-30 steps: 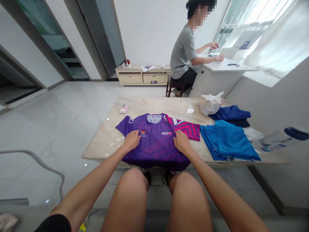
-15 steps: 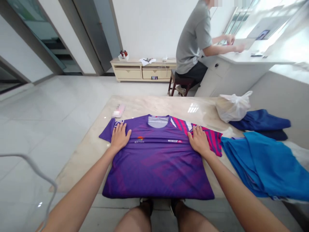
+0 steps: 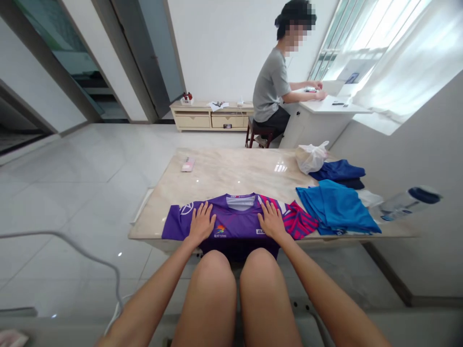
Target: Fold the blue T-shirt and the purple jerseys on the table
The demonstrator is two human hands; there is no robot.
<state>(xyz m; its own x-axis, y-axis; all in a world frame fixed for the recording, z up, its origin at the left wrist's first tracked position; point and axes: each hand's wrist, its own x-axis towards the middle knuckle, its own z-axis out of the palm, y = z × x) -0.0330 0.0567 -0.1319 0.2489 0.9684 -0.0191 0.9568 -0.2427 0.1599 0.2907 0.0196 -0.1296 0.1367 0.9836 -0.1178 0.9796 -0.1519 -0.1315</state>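
Observation:
A purple T-shirt (image 3: 237, 219) with a pink-striped sleeve lies front up at the table's near edge, its collar pointing away from me. Its lower part hangs over the edge, partly hidden behind my knees. My left hand (image 3: 202, 222) rests flat on the chest near the plain purple sleeve, fingers spread. On the other side, beside the pink-striped sleeve, my right hand (image 3: 271, 220) presses flat with its fingers apart. Neither hand grips the cloth.
Blue folded clothes (image 3: 336, 207), a dark blue garment (image 3: 338, 169), a white plastic bag (image 3: 311, 158) and a bottle (image 3: 410, 203) are on the right of the table (image 3: 231, 166). A pink packet (image 3: 188, 164) lies at back left. A person (image 3: 271, 86) sits at a white counter beyond.
The shirt has slid toward me, so its lower part now drops over the table edge. Both hands came nearer with it, still flat. My view has shifted, showing the bottle and my knees.

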